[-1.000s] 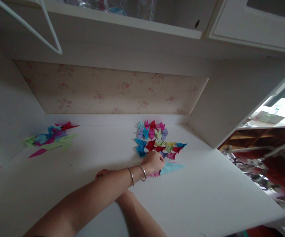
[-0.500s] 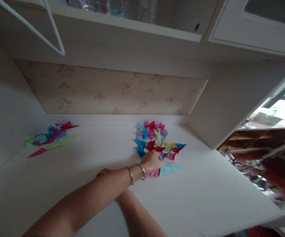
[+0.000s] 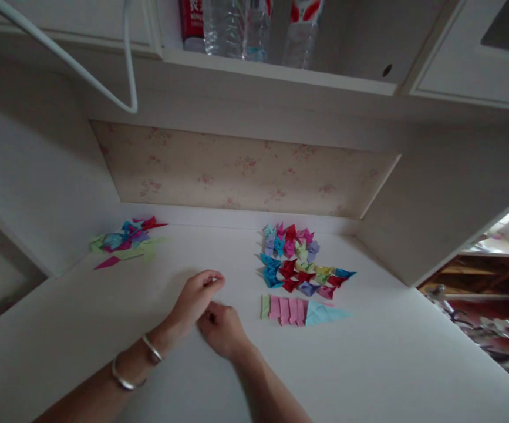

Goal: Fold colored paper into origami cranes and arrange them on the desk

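My left hand (image 3: 198, 295), with two silver bangles on its wrist, hovers over the middle of the white table, thumb and fingers curled together. Just below it and very close is my right hand (image 3: 222, 330), closed like a loose fist. Whatever either hand may hold is hidden by the fingers. To their right lies a row of folded paper strips (image 3: 287, 310), pink with a green one at the left end, beside a light blue folded paper piece (image 3: 324, 314). Behind that, colourful folded paper pieces (image 3: 304, 275) sit in rows, with smaller folded paper figures (image 3: 290, 241) at the back.
A pile of coloured folded papers (image 3: 126, 238) lies at the back left of the white table (image 3: 368, 364). Overhead, a shelf (image 3: 280, 75) holds plastic bottles (image 3: 223, 26) and a red can (image 3: 192, 23). A white bent tube (image 3: 131, 76) hangs at upper left.
My left hand has come back leftward from the paper rows to beside my right hand, uncovering the pink and green strips. The view has shifted, so the scene sits farther right.
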Available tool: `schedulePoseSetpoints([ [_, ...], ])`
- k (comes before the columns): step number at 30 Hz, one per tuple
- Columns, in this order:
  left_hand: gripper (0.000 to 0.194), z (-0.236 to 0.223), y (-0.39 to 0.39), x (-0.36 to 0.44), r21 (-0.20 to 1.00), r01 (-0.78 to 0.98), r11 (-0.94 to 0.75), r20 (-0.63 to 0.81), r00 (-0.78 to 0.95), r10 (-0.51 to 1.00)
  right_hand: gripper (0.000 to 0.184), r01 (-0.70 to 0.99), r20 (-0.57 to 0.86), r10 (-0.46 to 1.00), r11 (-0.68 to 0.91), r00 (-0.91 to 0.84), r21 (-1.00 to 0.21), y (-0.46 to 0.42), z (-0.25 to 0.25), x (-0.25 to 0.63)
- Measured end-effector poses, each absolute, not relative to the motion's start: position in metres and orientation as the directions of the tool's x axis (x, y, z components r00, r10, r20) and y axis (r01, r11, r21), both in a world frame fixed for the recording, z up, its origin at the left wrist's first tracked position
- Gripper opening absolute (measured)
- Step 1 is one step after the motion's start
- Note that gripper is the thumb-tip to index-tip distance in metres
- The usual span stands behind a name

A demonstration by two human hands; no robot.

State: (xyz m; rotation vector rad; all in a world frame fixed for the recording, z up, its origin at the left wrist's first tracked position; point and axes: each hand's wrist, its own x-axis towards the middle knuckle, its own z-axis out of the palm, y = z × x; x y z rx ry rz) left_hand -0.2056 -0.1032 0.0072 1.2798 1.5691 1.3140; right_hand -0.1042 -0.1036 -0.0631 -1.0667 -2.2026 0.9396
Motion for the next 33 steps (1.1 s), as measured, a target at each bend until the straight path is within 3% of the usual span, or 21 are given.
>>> schedulePoseSetpoints([
  [3, 0.024, -0.012, -0.115, -0.248, 0.98, 0.143, 0.139, -0.076, -0.378, 0.923, 0.022, 0.39, 0.142, 0.831, 0.395, -0.538, -0.832, -0.105, -0.059, -0.105],
  [6, 0.027, -0.029, -0.12, -0.274, 0.975, 0.05, 0.216, -0.184, -0.361, 0.914, 0.021, 0.36, 0.104, 0.852, 0.324, -0.514, -0.875, -0.106, -0.058, -0.106],
  [10, 0.027, -0.037, -0.121, -0.287, 0.973, -0.042, 0.228, -0.229, -0.318, 0.92, 0.019, 0.296, 0.068, 0.859, 0.248, -0.508, -0.922, -0.109, -0.061, -0.11],
  [16, 0.02, -0.037, -0.121, -0.295, 0.977, -0.043, 0.209, -0.212, -0.284, 0.935, 0.025, 0.126, -0.096, 0.933, -0.055, -0.347, -0.99, -0.075, -0.063, -0.135],
  [19, 0.018, -0.04, -0.12, -0.299, 0.97, -0.056, 0.237, -0.244, -0.265, 0.933, 0.028, 0.252, -0.037, 0.924, 0.065, -0.379, -0.966, -0.037, -0.057, -0.168],
  [22, 0.016, -0.041, -0.119, -0.302, 0.971, -0.061, 0.231, -0.238, -0.292, 0.926, 0.028, 0.439, 0.002, 0.862, 0.26, -0.506, -0.86, -0.003, -0.05, -0.217],
  [27, 0.011, -0.044, -0.116, -0.302, 0.986, -0.041, 0.16, -0.165, -0.313, 0.935, 0.019, 0.514, 0.031, 0.794, 0.422, -0.607, -0.747, 0.026, -0.041, -0.308],
  [33, 0.015, -0.059, -0.112, -0.302, 0.984, -0.163, 0.064, -0.113, -0.308, 0.945, 0.043, 0.721, -0.071, 0.864, 0.367, -0.498, -0.588, 0.048, -0.034, -0.37],
])
